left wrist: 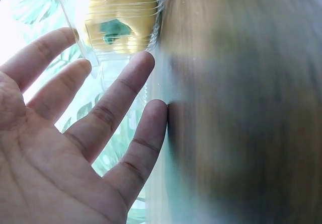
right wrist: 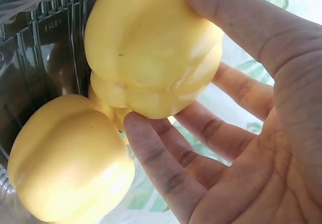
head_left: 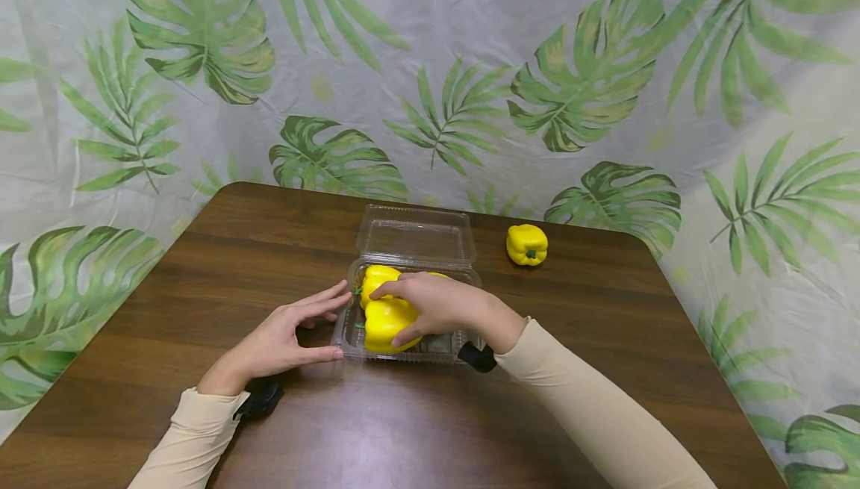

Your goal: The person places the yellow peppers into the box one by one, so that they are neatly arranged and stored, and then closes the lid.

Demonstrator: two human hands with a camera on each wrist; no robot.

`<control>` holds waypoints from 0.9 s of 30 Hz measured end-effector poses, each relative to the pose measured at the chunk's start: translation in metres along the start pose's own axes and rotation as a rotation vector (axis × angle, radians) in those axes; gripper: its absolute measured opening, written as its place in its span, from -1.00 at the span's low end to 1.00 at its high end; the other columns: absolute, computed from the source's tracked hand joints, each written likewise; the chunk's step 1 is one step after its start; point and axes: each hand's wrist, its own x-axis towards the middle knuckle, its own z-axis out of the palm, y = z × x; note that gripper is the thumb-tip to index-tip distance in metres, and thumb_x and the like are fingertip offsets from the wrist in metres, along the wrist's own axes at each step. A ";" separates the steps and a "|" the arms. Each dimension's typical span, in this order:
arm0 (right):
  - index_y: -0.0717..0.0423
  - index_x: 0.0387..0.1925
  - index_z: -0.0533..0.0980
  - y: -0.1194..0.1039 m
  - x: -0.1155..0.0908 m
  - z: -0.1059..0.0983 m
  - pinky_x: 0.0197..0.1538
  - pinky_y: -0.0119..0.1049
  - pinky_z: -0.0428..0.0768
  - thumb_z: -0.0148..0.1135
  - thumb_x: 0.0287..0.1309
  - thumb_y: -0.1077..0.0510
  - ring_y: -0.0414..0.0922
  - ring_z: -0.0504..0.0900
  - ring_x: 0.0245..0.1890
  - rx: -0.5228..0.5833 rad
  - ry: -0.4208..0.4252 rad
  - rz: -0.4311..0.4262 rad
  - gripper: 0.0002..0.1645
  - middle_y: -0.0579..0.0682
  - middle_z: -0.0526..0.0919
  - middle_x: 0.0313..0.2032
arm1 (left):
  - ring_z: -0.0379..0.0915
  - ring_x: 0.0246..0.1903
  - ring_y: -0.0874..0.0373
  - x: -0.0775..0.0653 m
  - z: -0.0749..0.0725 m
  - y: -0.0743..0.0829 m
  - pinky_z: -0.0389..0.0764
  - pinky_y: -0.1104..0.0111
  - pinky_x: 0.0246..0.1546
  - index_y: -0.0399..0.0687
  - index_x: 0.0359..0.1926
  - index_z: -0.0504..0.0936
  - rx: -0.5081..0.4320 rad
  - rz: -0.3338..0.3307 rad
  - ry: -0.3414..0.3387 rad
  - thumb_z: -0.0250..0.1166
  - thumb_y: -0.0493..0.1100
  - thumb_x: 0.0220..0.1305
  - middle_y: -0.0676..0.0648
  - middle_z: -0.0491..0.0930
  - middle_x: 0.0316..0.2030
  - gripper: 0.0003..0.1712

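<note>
A clear plastic clamshell container [head_left: 440,346] lies open on the table, its lid [head_left: 416,235] folded back. My right hand [head_left: 446,306] grips a yellow bell pepper [head_left: 388,326] at the container's front left, thumb and fingers on its sides in the right wrist view [right wrist: 151,48]. Behind it sits a second pepper [head_left: 378,280], stem to the left. Most of a third pepper [head_left: 439,275] is hidden by the right hand. Beside the container's left wall, my left hand [head_left: 285,336] has its fingers spread, fingertips right at the rim.
Another yellow bell pepper [head_left: 527,245] stands on the brown wooden table [head_left: 591,310], to the right of the lid near the back edge. A leaf-patterned cloth [head_left: 457,48] hangs behind the table.
</note>
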 end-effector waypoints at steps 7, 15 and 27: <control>-0.03 0.51 0.46 -0.003 0.004 0.004 0.50 -0.07 0.48 0.62 0.22 -0.05 0.03 0.59 0.35 -0.029 0.003 -0.001 -0.11 0.07 0.62 0.39 | 0.66 0.16 0.27 0.000 0.000 -0.001 0.71 0.16 0.15 0.08 0.56 0.47 -0.001 0.001 0.002 0.63 0.11 0.22 -0.01 0.28 0.65 -0.06; -0.04 0.55 0.42 0.001 0.001 0.003 0.55 -0.07 0.43 0.58 0.26 -0.05 0.01 0.54 0.43 0.021 -0.003 0.008 -0.10 0.03 0.56 0.46 | 0.68 0.16 0.23 0.000 0.001 -0.002 0.71 0.17 0.13 0.07 0.56 0.48 0.007 0.010 0.005 0.63 0.10 0.23 -0.02 0.29 0.65 -0.06; -0.01 0.48 0.48 0.007 -0.007 -0.002 0.45 -0.05 0.51 0.52 0.34 0.03 -0.03 0.60 0.32 0.058 0.009 -0.012 -0.26 0.01 0.60 0.43 | 0.68 0.15 0.16 -0.001 -0.001 -0.004 0.70 0.14 0.12 0.03 0.57 0.47 -0.006 0.026 -0.007 0.65 0.11 0.19 -0.08 0.29 0.64 -0.02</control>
